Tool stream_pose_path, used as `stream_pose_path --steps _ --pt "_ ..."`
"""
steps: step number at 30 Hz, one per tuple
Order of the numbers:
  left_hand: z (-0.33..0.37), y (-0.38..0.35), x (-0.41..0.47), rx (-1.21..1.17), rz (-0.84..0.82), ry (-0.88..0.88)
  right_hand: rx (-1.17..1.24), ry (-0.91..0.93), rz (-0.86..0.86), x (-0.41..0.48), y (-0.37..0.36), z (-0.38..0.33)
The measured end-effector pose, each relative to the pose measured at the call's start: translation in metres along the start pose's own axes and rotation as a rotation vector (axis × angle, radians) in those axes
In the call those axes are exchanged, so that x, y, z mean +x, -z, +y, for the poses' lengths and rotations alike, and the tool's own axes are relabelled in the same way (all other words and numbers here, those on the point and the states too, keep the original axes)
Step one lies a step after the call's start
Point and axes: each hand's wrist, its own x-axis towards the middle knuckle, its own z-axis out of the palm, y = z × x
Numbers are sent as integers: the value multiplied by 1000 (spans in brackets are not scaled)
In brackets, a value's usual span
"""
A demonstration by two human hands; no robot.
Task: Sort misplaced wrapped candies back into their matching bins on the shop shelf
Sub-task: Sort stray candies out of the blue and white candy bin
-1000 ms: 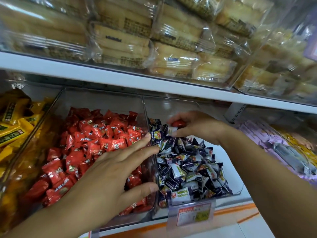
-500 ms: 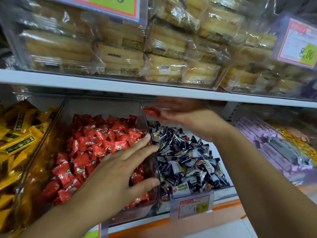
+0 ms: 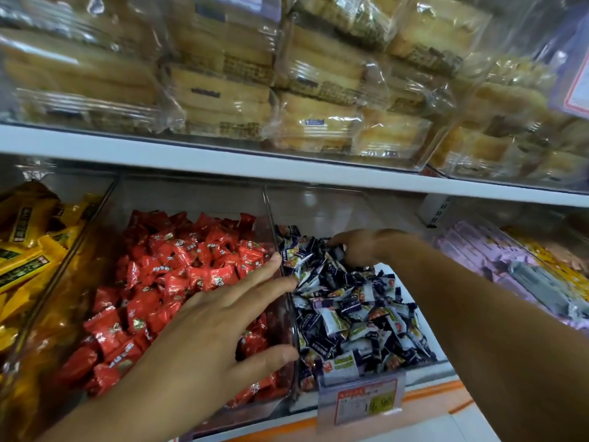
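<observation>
Two clear bins stand side by side on the lower shelf. The left bin (image 3: 191,199) is full of red wrapped candies (image 3: 178,266). The right bin (image 3: 318,205) holds dark blue and white wrapped candies (image 3: 350,314). My left hand (image 3: 216,317) lies spread over the red candies, its fingertips and thumb touching the clear wall between the bins. My right hand (image 3: 357,247) is down at the back of the dark blue pile. Its fingertips are sunk among the wrappers, so any candy in it is hidden. No red candy shows in that hand.
Yellow packets (image 3: 25,250) fill the bin at far left and purple packets (image 3: 497,260) the bin at right. A price tag (image 3: 363,401) hangs on the dark blue bin's front. The white upper shelf (image 3: 191,157), loaded with wrapped cakes (image 3: 223,100), overhangs the bins closely.
My right hand pinched a red candy from the dark blue pile, carried it left over the red bin, and is now back down in the dark blue pile without it. The left hand stayed put.
</observation>
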Motion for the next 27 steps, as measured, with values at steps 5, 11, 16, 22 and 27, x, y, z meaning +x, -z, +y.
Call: stream_pose_path --steps 5,11,16,22,27 --pt "-4 -2 6 -5 -21 -1 179 37 84 4 -12 3" --pt "-2 0 4 -5 -32 -1 542 154 219 -15 -16 10" --pt "-2 1 4 -8 -35 7 766 272 310 -48 -3 -3" --pt "-2 2 5 -21 -37 16 794 419 331 -93 -11 -23" --pt "2 3 3 -29 -48 27 706 358 223 -103 -24 -11"
